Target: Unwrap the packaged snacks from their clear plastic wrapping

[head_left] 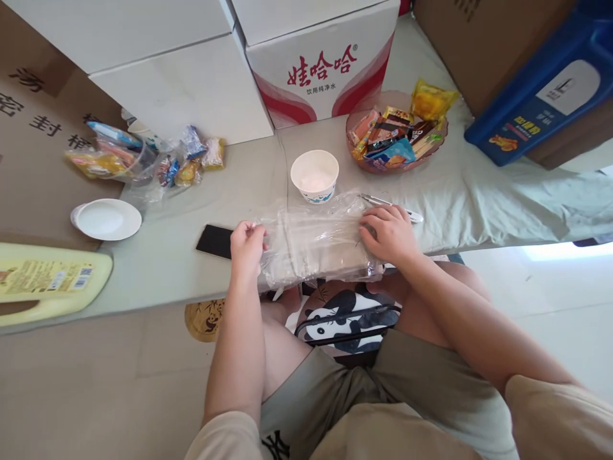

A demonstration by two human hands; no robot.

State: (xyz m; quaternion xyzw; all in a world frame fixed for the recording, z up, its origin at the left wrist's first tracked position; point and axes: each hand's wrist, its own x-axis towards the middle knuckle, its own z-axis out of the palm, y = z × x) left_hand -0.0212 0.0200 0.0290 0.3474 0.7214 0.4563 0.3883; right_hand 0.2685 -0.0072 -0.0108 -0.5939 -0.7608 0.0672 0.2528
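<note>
A clear plastic bag (313, 246) lies crumpled and spread along the front edge of the cloth-covered table. My left hand (248, 246) has its fingers pinched on the bag's left side. At the other end, my right hand (389, 233) rests with its fingers spread on the bag's right side. A white paper bowl (315, 177) with a blue pattern stands just behind the bag, with something pale inside. Partly under the bag and close to my right fingers lies a slim grey-white tool (412, 216), its kind unclear. The black phone (213, 241) sits beside my left hand.
A pink glass bowl (400, 165) of packaged snacks stands at the back right, near a blue jug (541, 96). To the left are snack packets (191, 160), a tilted white bowl (108, 219) and a yellow jug (52, 281). White cartons (325, 70) line the back.
</note>
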